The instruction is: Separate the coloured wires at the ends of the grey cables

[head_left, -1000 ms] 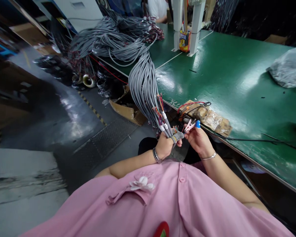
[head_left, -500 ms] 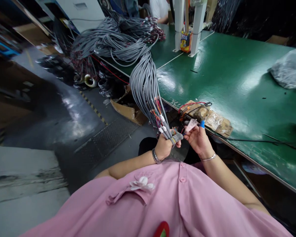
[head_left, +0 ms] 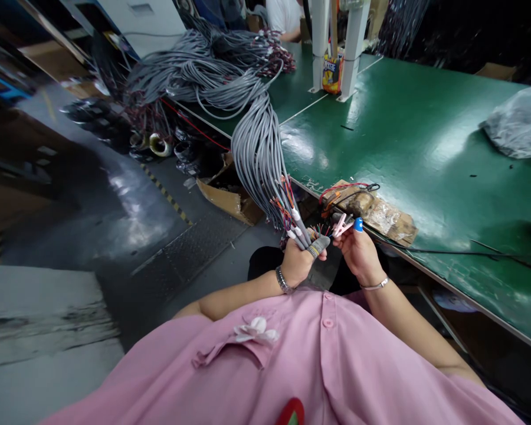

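Note:
My left hand (head_left: 297,262) is wrapped around the ends of several grey cables (head_left: 300,230), with a grey cover on its thumb. Fine coloured wires (head_left: 322,229) fan out beside that thumb, and thicker red, orange and blue wires (head_left: 287,198) stick up from other cable ends just beyond. A pink clothes peg (head_left: 342,226) is pinched in my right hand (head_left: 358,255), close to the fine wires; whether it touches them I cannot tell. A blue cover (head_left: 358,224) sits on one fingertip of that hand.
A taped wooden block (head_left: 376,212) lies at the edge of the green table (head_left: 416,141). Grey cables (head_left: 194,71) are heaped at the back left. Below stands an open cardboard box (head_left: 225,195). White posts (head_left: 351,53) rise from the table; a plastic bag (head_left: 520,121) lies right.
In my right hand the pink peg has turned, so its two legs now show apart. The cable ends in my left hand have shifted slightly to the right.

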`<move>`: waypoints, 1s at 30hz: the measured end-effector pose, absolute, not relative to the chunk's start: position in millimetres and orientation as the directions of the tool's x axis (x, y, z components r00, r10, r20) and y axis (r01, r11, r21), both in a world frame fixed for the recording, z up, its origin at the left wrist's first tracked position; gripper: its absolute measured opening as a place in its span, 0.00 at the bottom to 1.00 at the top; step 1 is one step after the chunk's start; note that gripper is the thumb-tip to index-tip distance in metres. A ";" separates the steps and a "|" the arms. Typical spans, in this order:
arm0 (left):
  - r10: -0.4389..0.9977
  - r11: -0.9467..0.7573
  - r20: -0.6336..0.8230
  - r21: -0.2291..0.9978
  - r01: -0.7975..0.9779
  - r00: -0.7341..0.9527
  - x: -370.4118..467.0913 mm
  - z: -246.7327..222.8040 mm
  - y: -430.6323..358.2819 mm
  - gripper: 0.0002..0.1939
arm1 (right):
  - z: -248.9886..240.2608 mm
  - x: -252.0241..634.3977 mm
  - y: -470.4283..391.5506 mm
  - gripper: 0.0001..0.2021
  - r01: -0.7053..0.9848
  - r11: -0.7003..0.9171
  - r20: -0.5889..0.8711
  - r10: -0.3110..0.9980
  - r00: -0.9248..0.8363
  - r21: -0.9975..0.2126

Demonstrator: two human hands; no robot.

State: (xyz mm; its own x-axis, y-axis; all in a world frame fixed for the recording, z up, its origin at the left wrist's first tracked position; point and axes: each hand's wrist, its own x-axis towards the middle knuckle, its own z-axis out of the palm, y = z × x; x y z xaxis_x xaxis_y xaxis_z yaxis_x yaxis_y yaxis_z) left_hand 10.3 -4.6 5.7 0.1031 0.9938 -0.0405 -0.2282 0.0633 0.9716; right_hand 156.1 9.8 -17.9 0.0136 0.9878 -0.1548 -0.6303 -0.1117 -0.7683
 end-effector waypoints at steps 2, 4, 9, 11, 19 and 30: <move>0.993 0.070 -0.048 0.973 -0.218 0.105 11.6 5.9 -4.0 0.15 | -19.8 155.6 11.3 0.21 -0.645 -0.116 -0.157 0.988 0.006 -0.755; 0.993 0.069 -0.046 0.973 -0.219 0.111 12.4 6.1 -3.7 0.16 | -20.4 154.7 13.1 0.22 -0.672 -0.145 -0.180 0.983 -0.018 -0.726; 0.994 0.064 -0.044 0.977 -0.202 0.100 12.0 4.8 -3.8 0.16 | -20.6 151.0 18.2 0.20 -0.746 -0.165 -0.209 0.977 -0.035 -0.645; 0.994 0.064 -0.046 0.980 -0.188 0.100 11.2 2.9 -4.0 0.16 | -21.3 148.9 20.4 0.19 -0.767 -0.148 -0.206 0.978 -0.020 -0.625; 0.994 0.068 -0.053 0.985 -0.159 0.096 10.4 -3.1 -3.9 0.15 | -21.5 143.3 22.8 0.17 -0.786 -0.099 -0.235 0.970 0.061 -0.610; 0.994 0.043 -0.024 0.980 -0.195 0.102 2.1 -4.3 -9.9 0.12 | -33.5 150.4 10.4 0.23 -0.803 -0.194 -0.278 0.960 -0.038 -0.564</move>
